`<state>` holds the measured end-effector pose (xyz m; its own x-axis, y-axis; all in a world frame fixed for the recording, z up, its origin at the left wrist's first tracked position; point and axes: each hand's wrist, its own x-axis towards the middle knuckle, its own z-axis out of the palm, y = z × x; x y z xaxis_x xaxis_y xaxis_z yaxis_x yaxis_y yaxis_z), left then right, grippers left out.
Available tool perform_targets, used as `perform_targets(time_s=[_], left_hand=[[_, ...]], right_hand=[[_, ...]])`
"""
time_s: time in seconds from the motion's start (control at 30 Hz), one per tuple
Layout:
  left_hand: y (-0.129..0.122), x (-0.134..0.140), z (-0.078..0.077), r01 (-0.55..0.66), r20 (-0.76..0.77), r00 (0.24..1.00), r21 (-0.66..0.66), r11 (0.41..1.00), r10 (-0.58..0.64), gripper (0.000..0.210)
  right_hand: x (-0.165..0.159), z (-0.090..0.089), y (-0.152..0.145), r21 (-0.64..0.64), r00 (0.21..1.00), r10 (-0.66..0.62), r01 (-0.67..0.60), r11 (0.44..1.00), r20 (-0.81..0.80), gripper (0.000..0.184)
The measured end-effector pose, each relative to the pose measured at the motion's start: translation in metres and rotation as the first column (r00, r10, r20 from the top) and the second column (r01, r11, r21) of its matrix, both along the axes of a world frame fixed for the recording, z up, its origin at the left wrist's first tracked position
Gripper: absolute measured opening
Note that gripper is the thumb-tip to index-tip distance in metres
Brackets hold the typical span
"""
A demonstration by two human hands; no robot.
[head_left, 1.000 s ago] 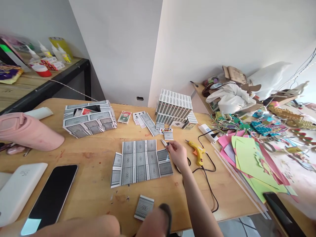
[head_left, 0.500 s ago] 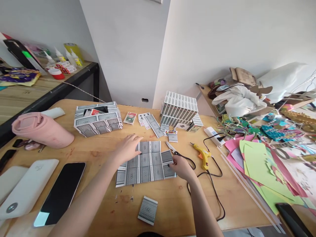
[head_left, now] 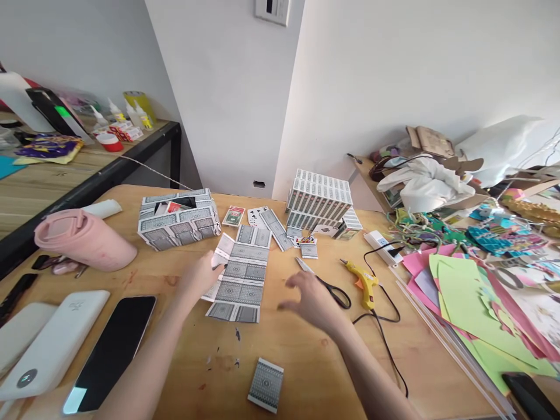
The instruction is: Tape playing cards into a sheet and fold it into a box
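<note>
Table [head_left: 188, 373]: light wood, scuffed, with dark flecks and paint-like marks near the front.
Card sheet [head_left: 245, 271]: grey-backed playing cards joined in rows, flat at mid-table, its white-faced flaps turned up along the left side.
Left hand [head_left: 202, 279]: narrow grip, fingers closed on the flap at the sheet's left edge.
Right hand [head_left: 310, 296]: wide, thumb and fingers apart, over the table between the sheet and the scissors [head_left: 305, 266].
Glue gun [head_left: 366, 286]: yellow, right of the scissors, black cord trailing toward the front edge.
Power strip [head_left: 380, 246]: white, behind the glue gun, 1 black plug in it.
Back of table: a card-covered box [head_left: 186, 233] at left, a stacked card block [head_left: 321, 195] at right.
Left side: a pink roll [head_left: 90, 239], then a phone [head_left: 116, 347] lying flat.
Right side: green and pink paper [head_left: 464, 309] in a loose spread.
Wall [head_left: 227, 99]: pale, with a switch plate [head_left: 271, 10] and a small dark hole [head_left: 259, 184].
Side bench [head_left: 56, 186]: wood top, black frame, 4 nozzle bottles [head_left: 143, 116].
</note>
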<state>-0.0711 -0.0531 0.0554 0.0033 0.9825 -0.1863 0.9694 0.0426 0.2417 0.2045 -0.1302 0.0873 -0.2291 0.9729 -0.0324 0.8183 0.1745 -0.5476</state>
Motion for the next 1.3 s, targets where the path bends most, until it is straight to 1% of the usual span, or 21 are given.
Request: perform_targets(time_s=[0.03, 0.07, 0.13, 0.17, 0.23, 0.3, 0.37, 0.4, 0.43, 0.47, 0.5, 0.53, 0.6, 0.67, 0.73, 0.8, 0.93, 1.03, 1.1, 1.2, 1.3], left_hand=[[-0.005, -0.003, -0.004, -0.047, 0.014, 0.999, -0.003, 0.999, 0.047, 0.027], [-0.009, -0.006, -0.008, -0.081, 0.032, 0.996, -0.007, 0.997, 0.081, 0.028], [-0.014, -0.007, -0.013, -0.126, 0.069, 0.99, -0.014, 0.992, 0.127, 0.03], [-0.015, -0.006, -0.014, -0.138, 0.086, 0.986, -0.018, 0.99, 0.139, 0.031], [-0.016, -0.005, -0.015, -0.164, 0.111, 0.98, -0.031, 0.986, 0.166, 0.032], [-0.015, -0.004, -0.014, -0.177, 0.123, 0.976, -0.043, 0.983, 0.181, 0.031], [-0.016, -0.004, -0.014, -0.182, 0.127, 0.974, -0.043, 0.982, 0.186, 0.03], [-0.017, -0.004, -0.014, -0.184, 0.135, 0.973, -0.038, 0.982, 0.188, 0.028], [-0.018, -0.005, -0.014, -0.188, 0.148, 0.97, -0.033, 0.982, 0.191, 0.027], [-0.019, -0.006, -0.014, -0.194, 0.169, 0.966, -0.031, 0.981, 0.196, 0.025], [-0.021, -0.007, -0.014, -0.199, 0.196, 0.96, -0.034, 0.979, 0.201, 0.023], [-0.023, -0.008, -0.014, -0.2, 0.224, 0.953, -0.041, 0.979, 0.204, 0.022], [-0.026, -0.009, -0.014, -0.198, 0.254, 0.945, -0.064, 0.978, 0.208, 0.021], [-0.029, -0.01, -0.013, -0.194, 0.246, 0.947, -0.083, 0.978, 0.208, 0.024], [-0.032, -0.011, -0.013, -0.193, 0.222, 0.952, -0.092, 0.977, 0.209, 0.029], [-0.034, -0.011, -0.014, -0.188, 0.224, 0.952, -0.101, 0.977, 0.207, 0.033], [-0.036, -0.015, -0.02, -0.198, 0.296, 0.928, -0.127, 0.972, 0.227, 0.035], [-0.037, -0.019, -0.025, -0.2, 0.383, 0.892, -0.142, 0.97, 0.24, 0.035], [-0.037, -0.021, -0.026, -0.201, 0.426, 0.87, -0.152, 0.968, 0.248, 0.036], [-0.038, -0.022, -0.026, -0.212, 0.444, 0.857, -0.156, 0.965, 0.26, 0.035], [-0.039, -0.021, -0.023, -0.221, 0.46, 0.846, -0.16, 0.962, 0.271, 0.035]], right_hand=[[-0.007, -0.002, -0.016, -0.086, 0.993, 0.115, -0.114, 0.99, 0.014, 0.034], [-0.014, -0.005, -0.032, -0.162, 0.976, 0.214, -0.204, 0.965, 0.042, 0.047], [-0.03, -0.011, -0.057, -0.289, 0.923, 0.36, -0.31, 0.905, 0.134, 0.067], [-0.036, -0.014, -0.066, -0.322, 0.899, 0.401, -0.333, 0.886, 0.175, 0.072], [-0.043, -0.017, -0.071, -0.326, 0.882, 0.414, -0.332, 0.885, 0.224, 0.069], [-0.041, -0.018, -0.064, -0.324, 0.89, 0.393, -0.311, 0.894, 0.23, 0.057], [-0.031, -0.017, -0.047, -0.332, 0.91, 0.329, -0.238, 0.913, 0.253, 0.04], [-0.024, -0.018, -0.037, -0.356, 0.924, 0.269, -0.163, 0.92, 0.271, 0.03], [-0.017, -0.018, -0.027, -0.376, 0.948, 0.178, -0.068, 0.924, 0.265, 0.022], [-0.01, -0.019, -0.017, -0.382, 0.962, 0.093, 0.012, 0.924, 0.257, 0.02], [-0.004, -0.02, -0.008, -0.366, 0.968, 0.018, 0.077, 0.927, 0.25, 0.02], [0.002, -0.021, 0.0, -0.348, 0.97, -0.03, 0.116, 0.93, 0.243, 0.024], [0.011, -0.022, 0.015, -0.314, 0.962, -0.079, 0.162, 0.936, 0.26, 0.026], [0.015, -0.021, 0.029, -0.233, 0.952, -0.131, 0.199, 0.952, 0.277, 0.031], [0.014, -0.02, 0.046, -0.126, 0.943, -0.181, 0.223, 0.967, 0.278, 0.032], [0.008, -0.02, 0.064, -0.059, 0.944, -0.183, 0.206, 0.977, 0.274, 0.028], [-0.018, -0.027, 0.1, -0.022, 0.964, -0.042, 0.049, 0.999, 0.261, 0.024], [-0.042, -0.034, 0.127, 0.004, 0.958, 0.071, -0.075, 0.997, 0.278, 0.027], [-0.055, -0.036, 0.149, 0.03, 0.946, 0.093, -0.107, 0.994, 0.311, 0.032], [-0.068, -0.037, 0.184, 0.062, 0.919, 0.095, -0.128, 0.99, 0.383, 0.041], [-0.076, -0.037, 0.213, 0.052, 0.877, 0.155, -0.2, 0.978, 0.455, 0.063]])
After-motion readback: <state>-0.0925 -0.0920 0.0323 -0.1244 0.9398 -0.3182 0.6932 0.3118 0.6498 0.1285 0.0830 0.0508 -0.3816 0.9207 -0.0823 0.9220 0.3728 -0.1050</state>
